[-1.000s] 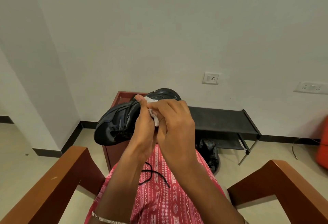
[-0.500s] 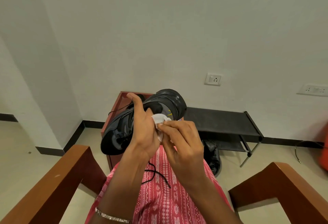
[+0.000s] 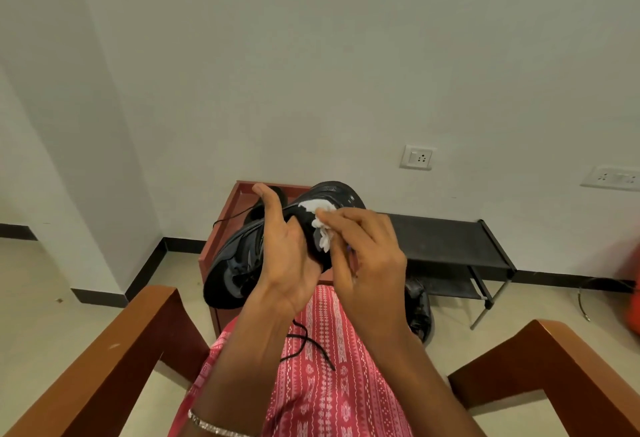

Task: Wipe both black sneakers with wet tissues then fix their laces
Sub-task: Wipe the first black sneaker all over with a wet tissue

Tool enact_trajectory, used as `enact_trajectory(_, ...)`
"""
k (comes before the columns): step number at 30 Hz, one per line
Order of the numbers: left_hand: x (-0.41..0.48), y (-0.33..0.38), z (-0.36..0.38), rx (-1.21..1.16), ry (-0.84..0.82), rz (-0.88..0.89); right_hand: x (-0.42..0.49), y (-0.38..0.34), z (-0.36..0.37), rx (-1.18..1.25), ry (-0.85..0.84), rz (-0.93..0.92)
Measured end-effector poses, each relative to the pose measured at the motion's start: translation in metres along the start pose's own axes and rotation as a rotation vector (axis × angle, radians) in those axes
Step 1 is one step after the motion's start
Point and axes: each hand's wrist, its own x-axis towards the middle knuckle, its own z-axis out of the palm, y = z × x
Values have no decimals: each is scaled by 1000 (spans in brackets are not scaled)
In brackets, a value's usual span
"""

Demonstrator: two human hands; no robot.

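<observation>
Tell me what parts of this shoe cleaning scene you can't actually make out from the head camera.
- Head view: the held sneaker, its middle hidden behind the left hand.
- Head view: the wet tissue, partly covered by the right hand.
- Head view: the second sneaker on the floor, mostly behind the right forearm.

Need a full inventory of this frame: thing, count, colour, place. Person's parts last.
sneaker: 1, black, held up over the lap in the left hand
second sneaker: 1, black, on the floor under the shoe rack, partly hidden
wet tissue: 1, white, pressed on the held sneaker
lace: 1, black, loose end lying on the lap
cabinet: 1, red-brown, against the wall behind the sneaker
shoe rack: 1, black, right of the cabinet
wall sockets: 2, white, on the wall
chair armrests: 2, brown, either side of the lap
garment: 1, red patterned, on the lap
bracelet: 1, silver, left wrist
left hand: grips the sneaker
right hand: pinches the tissue
</observation>
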Motion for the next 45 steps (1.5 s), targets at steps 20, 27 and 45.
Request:
enact_trajectory(20, 6, 4, -3, -85, 185, 11, 15, 4, 9, -108, -75, -44)
enact_trajectory(27, 8, 3, -8, 35, 144, 17, 17, -2, 7, -82, -11, 11)
enact_trajectory(45, 7, -9, 1, 386, 124, 32, 27, 4, -21, -186, -195, 244)
